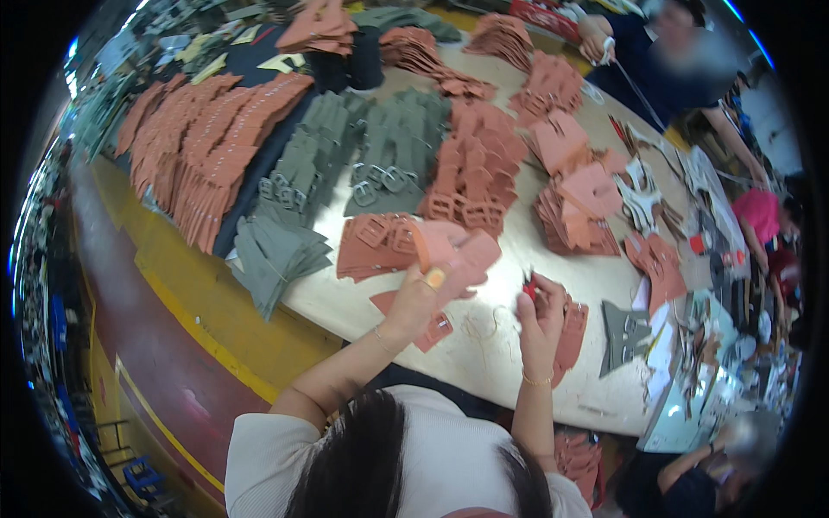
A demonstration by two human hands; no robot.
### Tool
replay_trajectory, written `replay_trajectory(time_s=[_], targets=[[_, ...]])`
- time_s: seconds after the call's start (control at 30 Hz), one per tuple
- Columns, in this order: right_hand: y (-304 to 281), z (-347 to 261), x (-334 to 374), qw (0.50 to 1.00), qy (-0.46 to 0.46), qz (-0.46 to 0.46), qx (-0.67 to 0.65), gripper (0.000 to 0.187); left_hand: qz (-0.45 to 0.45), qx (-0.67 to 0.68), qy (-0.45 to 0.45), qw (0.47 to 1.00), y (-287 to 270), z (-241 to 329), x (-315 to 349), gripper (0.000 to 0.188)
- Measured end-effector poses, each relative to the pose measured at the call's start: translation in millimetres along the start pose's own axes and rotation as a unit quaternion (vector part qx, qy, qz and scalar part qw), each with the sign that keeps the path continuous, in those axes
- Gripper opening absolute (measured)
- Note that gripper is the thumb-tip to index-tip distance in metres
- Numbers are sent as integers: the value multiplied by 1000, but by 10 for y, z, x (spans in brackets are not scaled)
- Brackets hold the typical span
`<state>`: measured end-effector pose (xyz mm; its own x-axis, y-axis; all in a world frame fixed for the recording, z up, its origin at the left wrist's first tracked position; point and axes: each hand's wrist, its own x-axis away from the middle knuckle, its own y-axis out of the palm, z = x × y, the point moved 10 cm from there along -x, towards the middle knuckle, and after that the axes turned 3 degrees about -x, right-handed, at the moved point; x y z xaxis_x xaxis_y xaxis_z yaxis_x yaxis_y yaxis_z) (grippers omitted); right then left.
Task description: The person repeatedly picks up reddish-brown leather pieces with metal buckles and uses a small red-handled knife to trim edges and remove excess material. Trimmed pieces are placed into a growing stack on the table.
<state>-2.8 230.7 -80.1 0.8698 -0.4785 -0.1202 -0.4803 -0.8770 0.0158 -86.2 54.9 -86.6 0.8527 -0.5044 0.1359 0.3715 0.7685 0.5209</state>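
My left hand [416, 302] is closed on a terracotta leather shoe upper [471, 257], lifted over the white table. A yellow band or cover shows on one of its fingers. In my right hand [542, 312] is a small red-handled tool [528, 288] with a dark pointed tip; its exact kind is too small to make out. The tool is apart from the upper. Below my left hand lies a terracotta strap piece with a buckle [436, 330]. Loose threads [480, 328] lie between my hands. Beside my right wrist rests another buckled terracotta piece [570, 341].
Terracotta stacks [207, 147] and grey-green buckled stacks [389, 147] cover the table's [345, 304] far and left parts. Grey-green pieces [275, 255] overhang its left edge. A grey-green cut piece [622, 337] lies at right. A co-worker [635, 65] stands across the table, holding a cord.
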Motion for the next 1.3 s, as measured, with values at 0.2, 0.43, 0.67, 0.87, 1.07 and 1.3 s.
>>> replay_trajectory(time_s=[0.2,0.43,0.67,0.87,1.07,1.3], targets=[[215,-398,34,978,-138,2,159,37,30,78,12,996,84,37,23,47],[433,-532,-23,971,-154,3,183,33,41,53,-19,998,85,-4,58,37],[443,-545,-45,973,-153,12,173,30,43,27,-2,999,124,5,82,38],[421,-552,-42,972,-167,20,166,29,42,17,-21,999,137,-20,86,39],[425,-535,-32,969,-172,26,177,26,44,35,-1,998,155,-27,92,36],[399,-503,-40,968,-156,19,193,22,51,10,-20,998,132,-77,122,36]])
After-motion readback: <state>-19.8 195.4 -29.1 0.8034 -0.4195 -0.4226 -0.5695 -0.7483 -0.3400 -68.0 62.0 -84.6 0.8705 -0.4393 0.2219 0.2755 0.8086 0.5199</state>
